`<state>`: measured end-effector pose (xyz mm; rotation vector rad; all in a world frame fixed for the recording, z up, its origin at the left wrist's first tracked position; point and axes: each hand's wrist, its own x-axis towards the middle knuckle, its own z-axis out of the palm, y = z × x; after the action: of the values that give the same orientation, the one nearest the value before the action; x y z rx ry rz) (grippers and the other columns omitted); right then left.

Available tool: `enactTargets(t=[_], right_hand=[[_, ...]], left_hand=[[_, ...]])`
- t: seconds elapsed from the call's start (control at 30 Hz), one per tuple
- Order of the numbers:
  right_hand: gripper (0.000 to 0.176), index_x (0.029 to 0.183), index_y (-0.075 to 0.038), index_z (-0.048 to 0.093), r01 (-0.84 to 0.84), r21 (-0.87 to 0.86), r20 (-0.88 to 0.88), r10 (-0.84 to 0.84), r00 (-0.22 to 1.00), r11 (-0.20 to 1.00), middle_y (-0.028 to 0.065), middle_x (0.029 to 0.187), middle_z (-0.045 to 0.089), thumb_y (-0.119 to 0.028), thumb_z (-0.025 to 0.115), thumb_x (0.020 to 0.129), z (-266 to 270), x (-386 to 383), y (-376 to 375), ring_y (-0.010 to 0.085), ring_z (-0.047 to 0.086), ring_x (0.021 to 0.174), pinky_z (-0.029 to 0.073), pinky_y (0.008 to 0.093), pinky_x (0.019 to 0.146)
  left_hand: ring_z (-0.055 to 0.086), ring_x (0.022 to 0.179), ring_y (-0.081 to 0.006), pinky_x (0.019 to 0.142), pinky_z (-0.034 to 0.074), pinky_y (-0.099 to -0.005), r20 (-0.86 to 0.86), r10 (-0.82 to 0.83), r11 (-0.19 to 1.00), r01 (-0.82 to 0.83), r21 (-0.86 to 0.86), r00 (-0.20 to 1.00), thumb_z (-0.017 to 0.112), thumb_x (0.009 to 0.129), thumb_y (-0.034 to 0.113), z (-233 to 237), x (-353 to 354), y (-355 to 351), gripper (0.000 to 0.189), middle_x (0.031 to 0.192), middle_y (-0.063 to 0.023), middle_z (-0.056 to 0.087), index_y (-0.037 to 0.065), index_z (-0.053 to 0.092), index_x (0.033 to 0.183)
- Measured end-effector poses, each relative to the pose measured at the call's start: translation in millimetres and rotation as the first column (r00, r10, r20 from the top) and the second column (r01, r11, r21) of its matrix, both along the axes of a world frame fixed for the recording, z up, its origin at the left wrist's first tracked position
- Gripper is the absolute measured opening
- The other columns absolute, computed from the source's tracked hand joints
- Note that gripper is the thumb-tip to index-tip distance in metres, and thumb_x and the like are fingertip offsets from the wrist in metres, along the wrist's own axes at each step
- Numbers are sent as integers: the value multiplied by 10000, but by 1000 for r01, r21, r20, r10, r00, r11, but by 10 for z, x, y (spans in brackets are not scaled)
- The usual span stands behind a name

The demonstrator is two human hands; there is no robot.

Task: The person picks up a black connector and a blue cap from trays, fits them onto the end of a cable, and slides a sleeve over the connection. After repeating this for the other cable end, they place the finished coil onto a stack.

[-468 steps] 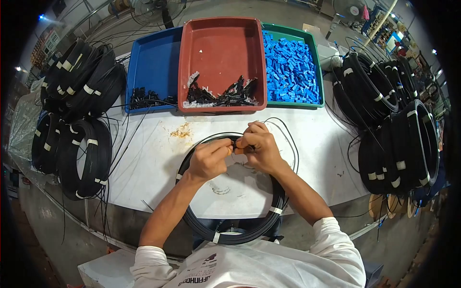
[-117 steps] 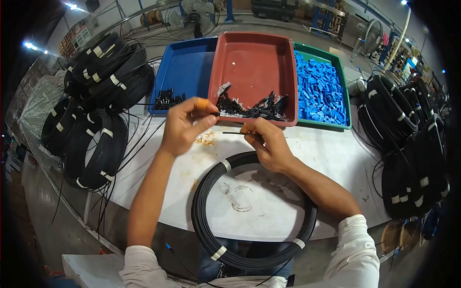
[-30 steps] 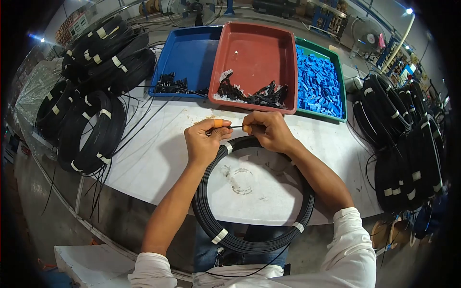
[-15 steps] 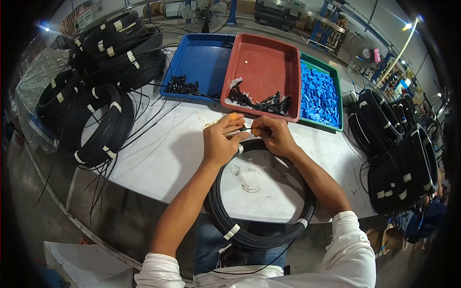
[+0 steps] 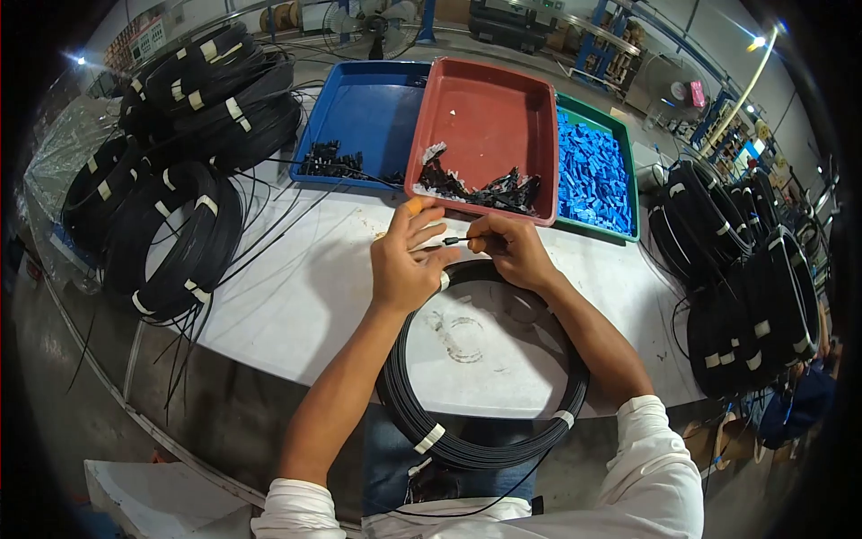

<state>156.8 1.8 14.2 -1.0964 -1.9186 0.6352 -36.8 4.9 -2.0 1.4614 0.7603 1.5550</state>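
Observation:
Between my hands is a small black connector point(image 5: 452, 241) on the end of a thin black cable. My right hand point(image 5: 514, 253) pinches the cable just right of the connector, with its fingers curled in. My left hand point(image 5: 404, 260) has thumb and index finger closed around the connector's left end, its other fingers fanned out; an orange cover shows on one fingertip. Below both hands, a coil of black cable point(image 5: 401, 386) bound with white tape lies partly on the white table point(image 5: 287, 314) and overhangs its front edge above my lap.
Behind my hands stand a blue tray point(image 5: 368, 103) with small black parts, a red tray point(image 5: 489, 117) with black and clear scraps, and a green tray point(image 5: 632, 180) full of blue pieces point(image 5: 591, 175). Taped cable coils are piled at left point(image 5: 193, 234) and right point(image 5: 745, 305).
My left hand has shifted slightly left and its fingers have spread, so more of the connector shows. My right hand stays nearly in place. The whole view has moved slightly.

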Motion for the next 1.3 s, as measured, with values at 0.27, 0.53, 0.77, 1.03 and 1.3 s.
enactTargets(t=[0.27,0.53,0.77,1.03,1.3], right_hand=[[202,1012,-5,651,-101,76,13,100,995,992,137,895,723,83,656,829,114,-45,65,260,718,833,555,355,744],[284,1037,-29,729,-166,182,14,167,986,969,152,899,722,76,663,781,7,25,161,313,702,800,549,392,706],[199,996,-45,737,-175,160,-5,178,984,971,129,869,692,-23,705,801,12,62,44,323,671,783,517,404,696],[227,1005,-83,626,-274,259,104,256,961,926,98,883,581,-35,657,785,8,47,-13,336,622,760,485,447,639],[227,1020,-82,584,-243,155,277,194,941,958,111,914,574,-64,639,800,-60,82,42,337,610,886,474,466,738]], left_hand=[[736,830,-172,744,584,-268,-172,-10,1000,13,14,985,737,825,-55,-17,-26,57,462,872,-163,749,-11,540,1240],[726,826,-182,743,576,-270,-234,-21,988,-16,-154,972,732,845,-16,-77,-68,101,498,909,-164,746,-20,515,1293],[723,860,-213,751,560,-305,-449,67,998,-51,47,891,588,938,44,139,-204,743,155,944,-149,732,-19,634,1072],[618,1008,-316,903,490,-410,-945,126,791,544,279,302,651,782,-29,531,296,1486,204,994,-118,688,16,716,970],[600,1054,-321,947,473,-415,-971,-31,754,644,133,238,670,806,36,397,599,1531,248,1042,-131,677,16,706,1050]])
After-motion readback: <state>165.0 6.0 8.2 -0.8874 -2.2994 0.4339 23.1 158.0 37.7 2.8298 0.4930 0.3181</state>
